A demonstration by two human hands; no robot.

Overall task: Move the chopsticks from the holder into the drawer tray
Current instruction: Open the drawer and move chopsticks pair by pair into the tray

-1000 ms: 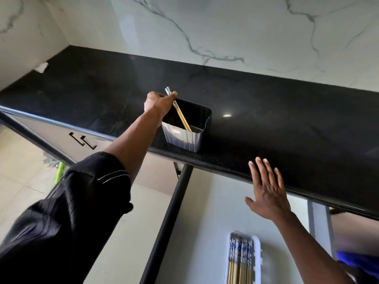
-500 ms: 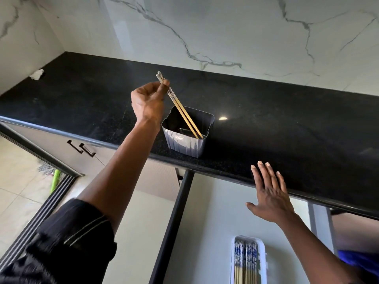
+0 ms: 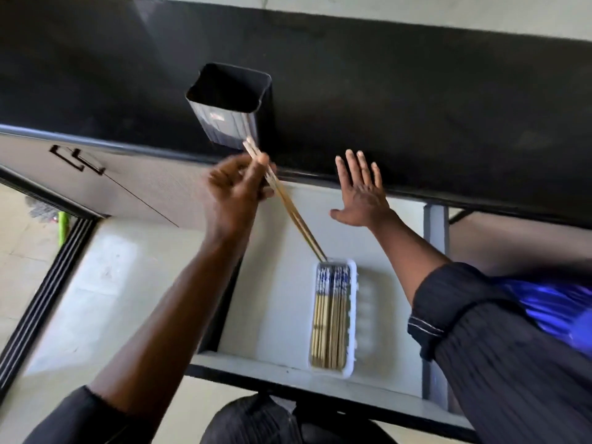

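Left hand (image 3: pixel 235 192) pinches a pair of chopsticks (image 3: pixel 290 211) near their top, long axis slanting down and rightward, tips just at the tray (image 3: pixel 352 318) (already holding others) below it. Holder (image 3: pixel 229 104) sits above on the tabletop (image 3: pixel 416 91). Right hand (image 3: pixel 362 193) hovers open, fingers spread, empty.

Domestic kitchen, by the fittings. Polished black stone countertop (image 3: pixel 416 100) beyond the fingertips (image 3: pixel 358 158) of the open right hand (image 3: pixel 362 197); pale marble-look backsplash (image 3: pixel 448 14) behind it. Pale cabinet front with black angular handles (image 3: pixel 77 160) left of the left hand (image 3: pixel 235 195). Open drawer (image 3: pixel 275 283) under both hands, white tray (image 3: pixel 352 315) of chopsticks (image 3: pixel 330 318) in it. Ribbed utensil holder (image 3: pixel 229 120) at the counter edge, just past the left fingers. Tiled floor (image 3: pixel 22 238) far left.
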